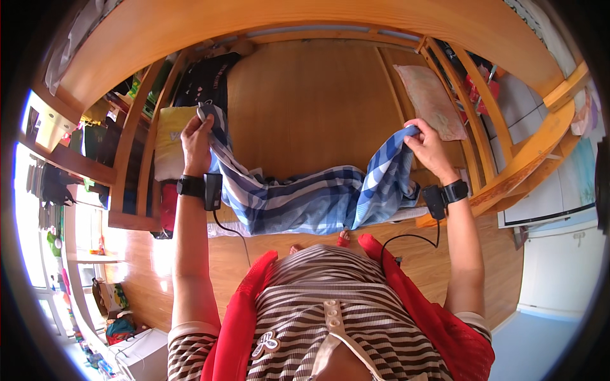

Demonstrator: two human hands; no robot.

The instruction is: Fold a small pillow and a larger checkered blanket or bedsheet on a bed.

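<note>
A blue-and-white checked cloth (305,200) sags between my two hands over the front edge of a wooden bunk's lower bed. On the left, my left hand (197,140) is closed on one end of it, with a pale grey tip sticking up above the fingers. My right hand (429,145) pinches the opposite end between thumb and fingers. Both arms are stretched forward and apart. The cloth's middle hangs in loose folds, so I cannot make out its full shape.
Behind the cloth lies the brown bed board (305,101). A yellow pillow (173,143) and a black pillow (206,79) are at its left, a pinkish pillow (431,101) at its right. Wooden rails (476,120) flank the bed; an upper bunk beam (305,16) arches overhead.
</note>
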